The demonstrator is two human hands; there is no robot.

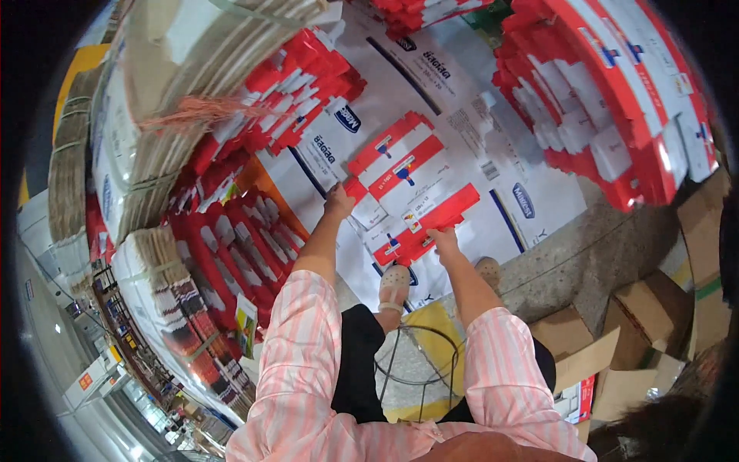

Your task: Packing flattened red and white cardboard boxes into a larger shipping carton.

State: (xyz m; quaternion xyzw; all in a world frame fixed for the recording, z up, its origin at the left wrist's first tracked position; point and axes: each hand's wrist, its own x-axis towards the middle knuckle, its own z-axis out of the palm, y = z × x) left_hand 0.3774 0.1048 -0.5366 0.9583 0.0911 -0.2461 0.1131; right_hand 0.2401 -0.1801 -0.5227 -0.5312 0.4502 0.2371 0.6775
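Flat red-and-white carton blanks (416,192) lie on a large white printed cardboard sheet (462,146) on the floor in front of me. My left hand (339,202) grips their left edge, with its fingers curled round the red flap. Along the near edge, my right hand (444,242) closes on a red border, its fingertips partly hidden against the carton. Whether there is one blank or a thin pile of them I cannot tell. Both arms reach forward in striped pink sleeves.
Tall piles of red-and-white cartons (573,100) stand at the far right, with more piled cartons (239,239) on the left. Strapped cardboard bundles (154,169) rise on the far left. Open brown boxes (647,316) crowd the lower right. A wire ring frame (419,327) stands between my legs.
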